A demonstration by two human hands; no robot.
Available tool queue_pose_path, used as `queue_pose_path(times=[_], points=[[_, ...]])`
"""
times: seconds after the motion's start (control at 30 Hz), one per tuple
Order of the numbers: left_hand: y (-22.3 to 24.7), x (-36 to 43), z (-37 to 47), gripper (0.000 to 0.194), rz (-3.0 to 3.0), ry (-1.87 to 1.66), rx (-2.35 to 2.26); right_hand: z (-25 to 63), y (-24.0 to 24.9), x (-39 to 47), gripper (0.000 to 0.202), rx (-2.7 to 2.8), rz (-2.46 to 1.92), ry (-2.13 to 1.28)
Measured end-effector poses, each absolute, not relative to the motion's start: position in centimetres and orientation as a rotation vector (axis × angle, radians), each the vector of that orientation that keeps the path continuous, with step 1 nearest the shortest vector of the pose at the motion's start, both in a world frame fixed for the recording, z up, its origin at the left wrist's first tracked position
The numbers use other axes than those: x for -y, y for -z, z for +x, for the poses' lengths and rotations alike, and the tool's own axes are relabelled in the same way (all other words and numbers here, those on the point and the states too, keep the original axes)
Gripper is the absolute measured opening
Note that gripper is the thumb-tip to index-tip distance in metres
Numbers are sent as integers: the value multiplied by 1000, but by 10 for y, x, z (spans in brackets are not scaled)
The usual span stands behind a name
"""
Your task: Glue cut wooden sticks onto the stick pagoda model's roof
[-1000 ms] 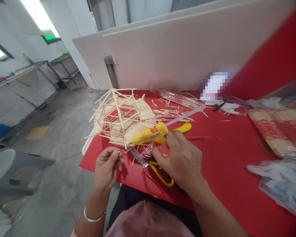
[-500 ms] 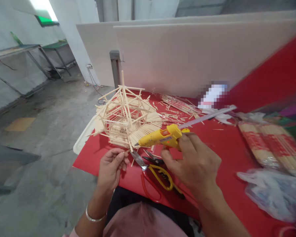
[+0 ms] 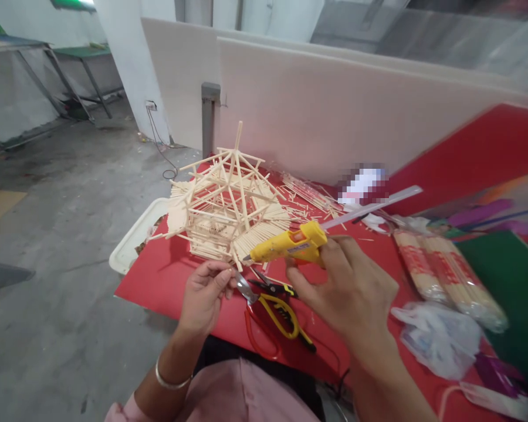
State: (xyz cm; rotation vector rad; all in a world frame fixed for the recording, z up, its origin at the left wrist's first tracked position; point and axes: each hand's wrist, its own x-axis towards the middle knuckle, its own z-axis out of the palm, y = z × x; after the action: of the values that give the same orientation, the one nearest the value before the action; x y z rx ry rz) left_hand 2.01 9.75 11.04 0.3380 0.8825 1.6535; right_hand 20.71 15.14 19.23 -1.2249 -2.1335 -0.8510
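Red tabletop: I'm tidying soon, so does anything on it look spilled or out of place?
Yes: loose stick pieces lie scattered to the right of the model, pointing every way, whereas the wrapped packs farther right hold theirs in line.

Craft workroom, concrete floor [image 3: 92,328] (stained in places), metal-legged tables [image 3: 83,52], glue gun [image 3: 286,243], scissors [image 3: 252,298], bundled sticks [image 3: 449,266]

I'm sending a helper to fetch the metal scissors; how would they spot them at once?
Find the red tabletop. By its near edge, between the bare left hand and bare right hand, lie metal scissors. One looped handle is red, the other yellow, unlike the black-tipped tool beside them.
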Motion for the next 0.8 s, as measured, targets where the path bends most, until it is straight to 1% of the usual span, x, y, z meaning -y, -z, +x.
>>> queue_pose_path(times=[0.23, 0.43, 0.8], points=[[-107, -96, 22, 26, 363, -1646, -832, 207, -198, -152, 24, 2166, -1164, 886], [-98, -95, 23, 25, 343, -1643, -830, 203, -204, -150, 17, 2190, -1122, 869], [-94, -96, 19, 25, 356, -1613, -826, 200, -206, -153, 13, 2211, -1103, 1007]])
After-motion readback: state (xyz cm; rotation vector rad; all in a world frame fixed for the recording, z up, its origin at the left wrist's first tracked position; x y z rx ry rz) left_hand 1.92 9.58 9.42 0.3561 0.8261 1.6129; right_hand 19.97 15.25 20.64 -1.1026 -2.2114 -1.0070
